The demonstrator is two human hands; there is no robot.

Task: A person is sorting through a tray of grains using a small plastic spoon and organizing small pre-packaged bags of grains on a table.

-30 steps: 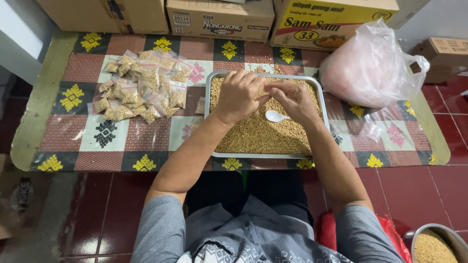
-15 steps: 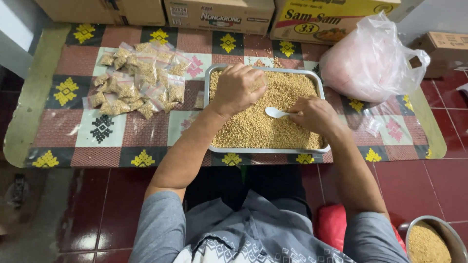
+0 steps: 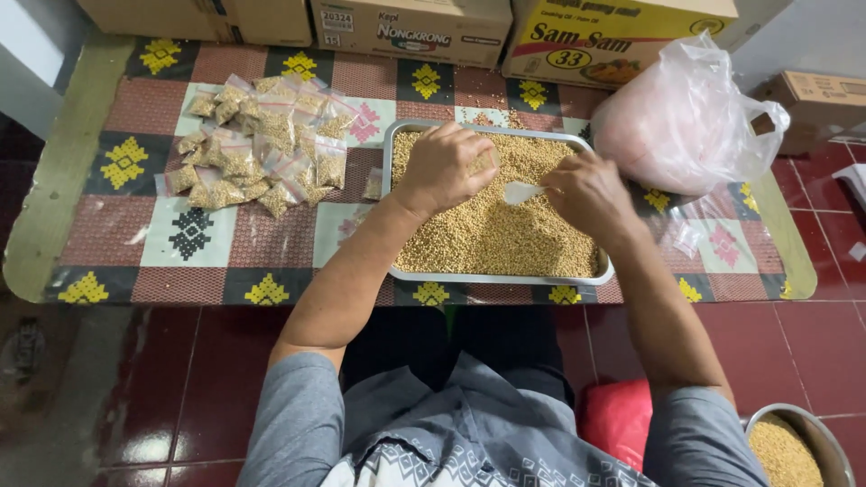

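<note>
A white spoon [image 3: 521, 191] is gripped in the right hand [image 3: 588, 191], now drawn back from the left hand [image 3: 442, 168], which is closed around a small bag over a metal tray [image 3: 397, 144] of beans. Filled bags [image 3: 260, 149] are piled to the left, suggesting another scoop is under way.

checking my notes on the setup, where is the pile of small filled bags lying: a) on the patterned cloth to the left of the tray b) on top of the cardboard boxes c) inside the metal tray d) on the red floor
a: the pile of small filled bags lies on the patterned cloth, left of the metal tray of grain.
</note>
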